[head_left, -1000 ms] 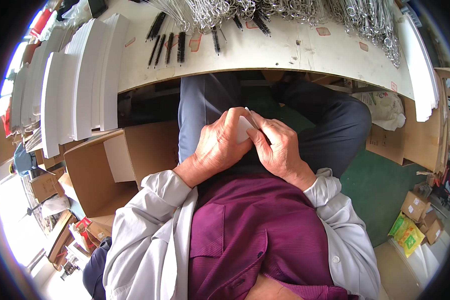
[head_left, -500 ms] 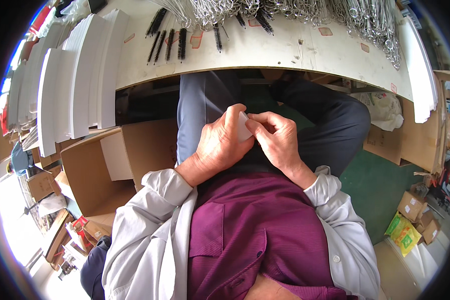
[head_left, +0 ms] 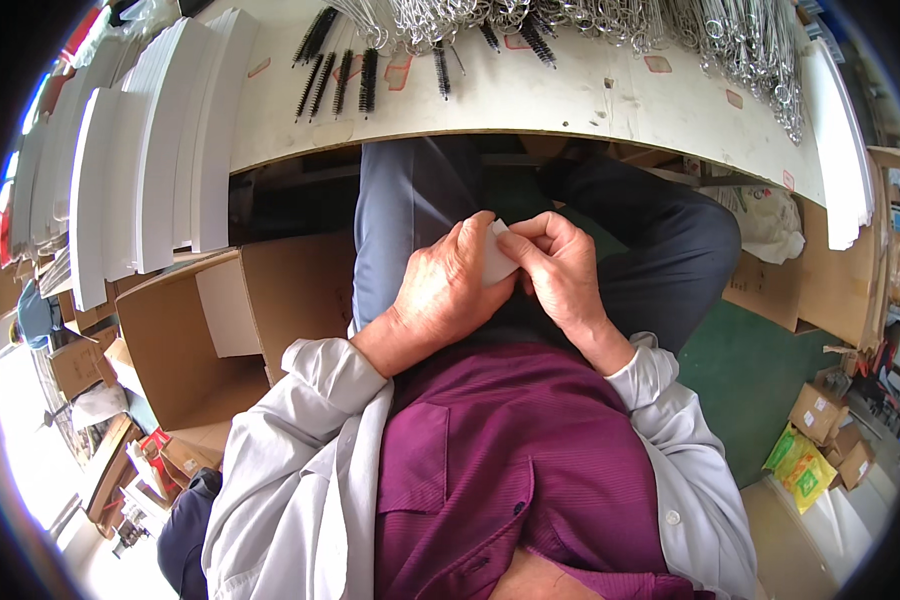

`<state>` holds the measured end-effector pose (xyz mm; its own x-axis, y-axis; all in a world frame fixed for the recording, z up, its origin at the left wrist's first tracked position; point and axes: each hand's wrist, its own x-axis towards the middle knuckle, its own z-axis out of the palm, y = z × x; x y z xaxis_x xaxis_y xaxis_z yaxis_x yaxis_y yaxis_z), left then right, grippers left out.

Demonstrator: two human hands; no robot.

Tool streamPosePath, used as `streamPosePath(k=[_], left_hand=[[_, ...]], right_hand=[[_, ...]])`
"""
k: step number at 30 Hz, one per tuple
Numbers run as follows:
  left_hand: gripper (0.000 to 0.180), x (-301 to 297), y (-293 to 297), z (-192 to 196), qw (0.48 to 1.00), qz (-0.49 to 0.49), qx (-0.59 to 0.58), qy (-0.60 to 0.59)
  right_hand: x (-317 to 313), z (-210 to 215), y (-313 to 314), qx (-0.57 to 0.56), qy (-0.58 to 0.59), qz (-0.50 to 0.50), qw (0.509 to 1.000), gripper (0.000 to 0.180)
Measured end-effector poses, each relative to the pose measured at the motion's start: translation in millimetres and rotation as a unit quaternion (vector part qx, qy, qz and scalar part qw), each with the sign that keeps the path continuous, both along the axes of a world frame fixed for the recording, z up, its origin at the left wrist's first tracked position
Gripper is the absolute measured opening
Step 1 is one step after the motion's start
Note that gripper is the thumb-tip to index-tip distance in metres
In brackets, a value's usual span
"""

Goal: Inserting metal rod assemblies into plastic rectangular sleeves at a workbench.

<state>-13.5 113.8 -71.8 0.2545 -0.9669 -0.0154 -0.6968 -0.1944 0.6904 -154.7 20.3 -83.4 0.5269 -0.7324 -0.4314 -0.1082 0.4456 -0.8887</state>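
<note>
Above my lap, my left hand (head_left: 444, 282) is closed around a small white piece (head_left: 497, 262) that looks like folded card or paper. Its lower part is hidden by my fingers. On the right side of the piece, my right hand (head_left: 564, 268) pinches its edge between thumb and curled fingers. The two hands nearly touch. On the table (head_left: 530, 108) beyond them lie several brushes (head_left: 369, 82) with black bristles and wire handles.
Many looped wire handles (head_left: 610, 22) are heaped along the table's far side. Tall white board stacks (head_left: 160, 150) stand at the left, with another white stack (head_left: 842, 150) at the right. An opened cardboard box (head_left: 185, 340) sits by my left arm. Cartons (head_left: 820, 412) lie at lower right.
My right hand's fingers have shifted slightly along the white piece's edge, and the piece has tilted a little between my hands. The view has moved slightly.
</note>
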Motion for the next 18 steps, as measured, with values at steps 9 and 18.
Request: streamPosePath(k=[9, 18], left_hand=[[0.048, 3, 6, 0, 1.000, -0.012, 0.006, -0.024], [0.055, 4, 11, 2, 0.999, -0.026, -0.019, -0.018]], right_hand=[[-5, -2, -9, -0.013, -0.023, -0.031, 0.999, 0.017], [-9, 4, -9, -0.014, -0.031, -0.030, 0.999, 0.021]])
